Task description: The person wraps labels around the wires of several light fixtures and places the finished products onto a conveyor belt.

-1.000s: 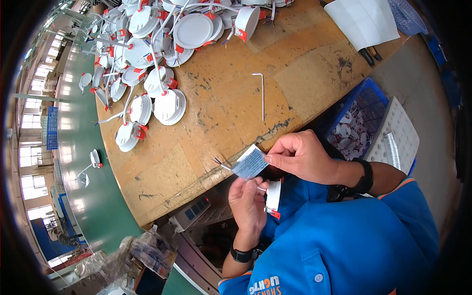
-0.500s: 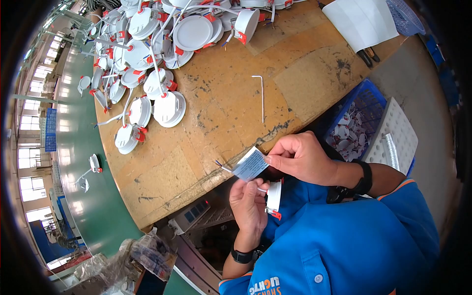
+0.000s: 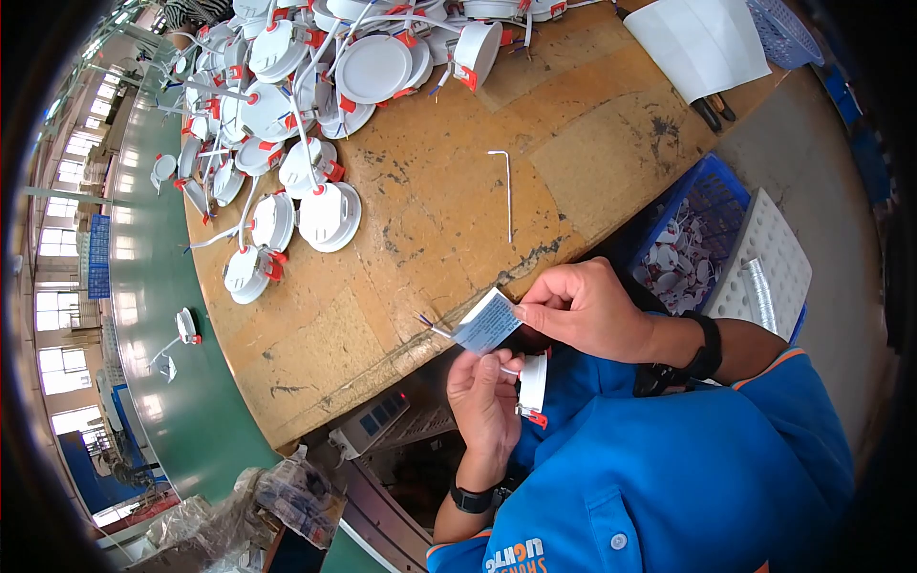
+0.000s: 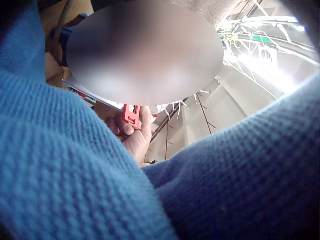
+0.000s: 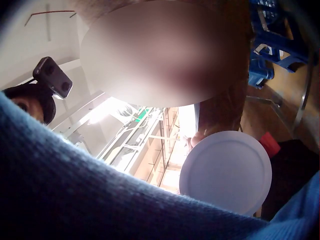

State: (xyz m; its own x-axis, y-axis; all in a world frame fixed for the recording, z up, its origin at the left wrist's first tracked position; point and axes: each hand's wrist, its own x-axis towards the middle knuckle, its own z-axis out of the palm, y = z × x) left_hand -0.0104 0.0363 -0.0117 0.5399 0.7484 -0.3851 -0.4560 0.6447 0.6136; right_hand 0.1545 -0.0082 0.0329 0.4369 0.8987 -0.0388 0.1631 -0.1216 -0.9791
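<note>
Over the person's lap, at the near table edge, a small round white downlight with a red spring clip hangs on its side by its cable. The left hand grips the cable close to the lamp, thumb against curled fingers. A printed pale blue label with a white back sits around the cable, bare wire ends poking out beyond it. Thumb and forefinger of the right hand pinch the label's right edge. The right wrist view shows the lamp's flat white face; in the left wrist view a red clip overlaps the fingers.
Many similar downlights are heaped at the table's far left. A bent white rod lies mid-table. Right of the table are a blue crate of small white parts and a white dimpled tray. White paper partly covers dark-handled tools.
Both hands keep their grips almost in place; the label tips up very slightly between them.
</note>
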